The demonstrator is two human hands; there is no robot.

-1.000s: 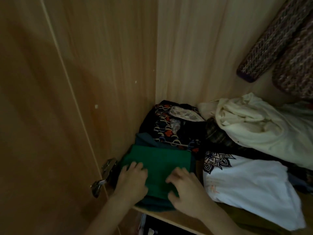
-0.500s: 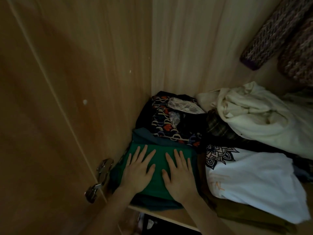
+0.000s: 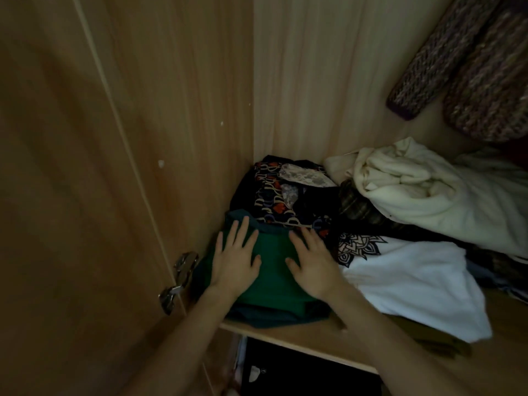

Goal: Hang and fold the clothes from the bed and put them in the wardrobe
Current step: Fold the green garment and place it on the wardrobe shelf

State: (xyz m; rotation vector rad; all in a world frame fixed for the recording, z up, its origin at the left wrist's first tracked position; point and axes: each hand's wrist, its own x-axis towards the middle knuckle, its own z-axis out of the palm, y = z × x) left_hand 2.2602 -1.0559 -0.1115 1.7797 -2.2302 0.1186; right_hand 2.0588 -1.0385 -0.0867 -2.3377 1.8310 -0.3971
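A folded green garment point(image 3: 273, 270) lies on top of a darker teal one point(image 3: 271, 315) at the left end of the wardrobe shelf point(image 3: 300, 341). My left hand point(image 3: 235, 258) lies flat on its left half with the fingers spread. My right hand point(image 3: 311, 261) presses flat on its right half, fingers straight and pointing to the back. Neither hand grips the cloth.
Behind the green pile sits a dark patterned garment point(image 3: 285, 195). A white T-shirt with a black mandala print point(image 3: 408, 278) and a crumpled cream garment point(image 3: 423, 192) fill the shelf to the right. Knitted sleeves point(image 3: 445, 58) hang at upper right. The door hinge point(image 3: 178, 281) is at left.
My hands went from curled on the near edge of the green garment to flat, and have slid farther back along it. The garment sits deeper on the shelf.
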